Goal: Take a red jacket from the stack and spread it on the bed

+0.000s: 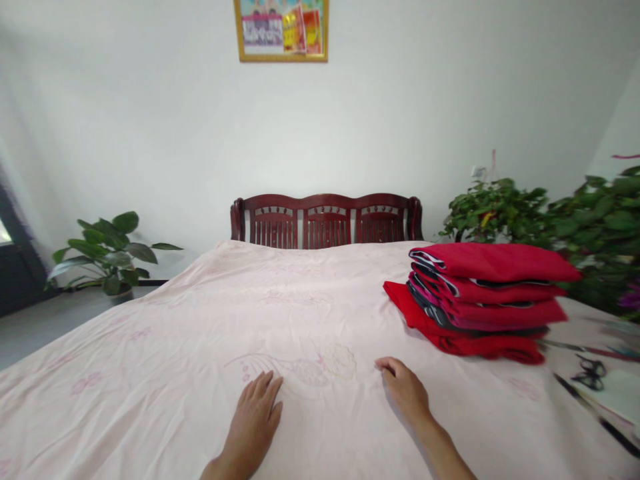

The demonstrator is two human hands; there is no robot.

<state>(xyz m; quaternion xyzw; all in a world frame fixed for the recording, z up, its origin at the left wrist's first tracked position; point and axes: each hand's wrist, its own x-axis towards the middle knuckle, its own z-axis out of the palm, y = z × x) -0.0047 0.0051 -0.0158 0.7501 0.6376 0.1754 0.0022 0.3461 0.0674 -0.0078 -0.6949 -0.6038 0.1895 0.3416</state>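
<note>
My left hand (253, 420) lies flat on the pale pink sheet (200, 333), fingers stretched out and holding nothing. My right hand (405, 390) rests on the sheet a little to the right, fingers slightly curled and apart, also holding nothing. A faint embroidered flower (337, 361) sits on the cloth between and just beyond both hands. A stack of folded red garments (480, 300) with black and white trim stands on the sheet to the right, beyond my right hand and apart from it.
A dark red wooden bench back (326, 220) stands behind the sheet against the white wall. Potted plants stand at the left (110, 253) and right (545, 220). A framed picture (283, 30) hangs above. Patterned cloth (600, 380) lies at the right edge.
</note>
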